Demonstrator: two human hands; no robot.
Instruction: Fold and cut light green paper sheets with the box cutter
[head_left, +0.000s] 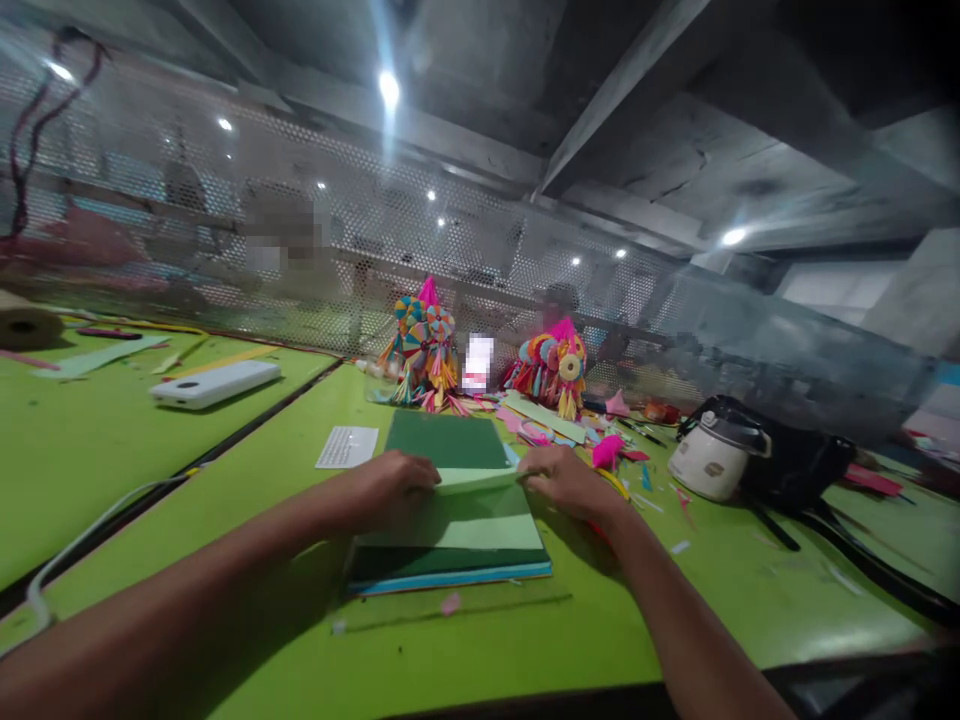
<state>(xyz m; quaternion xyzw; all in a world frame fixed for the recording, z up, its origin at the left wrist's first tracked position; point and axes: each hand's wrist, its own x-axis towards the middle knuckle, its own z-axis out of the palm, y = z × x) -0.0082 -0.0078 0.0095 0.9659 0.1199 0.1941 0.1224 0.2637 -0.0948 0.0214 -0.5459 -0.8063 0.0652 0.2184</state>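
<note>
A light green sheet of paper (472,520) lies over a stack of coloured paper (450,430), whose top is dark green with blue edges showing at the front. The sheet's far edge is raised and bent over toward me. At its left end, my left hand (394,490) is closed on that edge, with some fingers hidden. My right hand (562,480) pinches the same edge at the right end. Beside the stack, to the left, is a small white printed card (347,447).
Colourful tasselled paper ornaments (424,345) stand behind the stack, near a phone with a lit screen (477,362). Paper scraps (555,420) spread to the right. A white pot-like appliance (712,455) sits beside a black bag (802,450). A white device (217,385) lies left.
</note>
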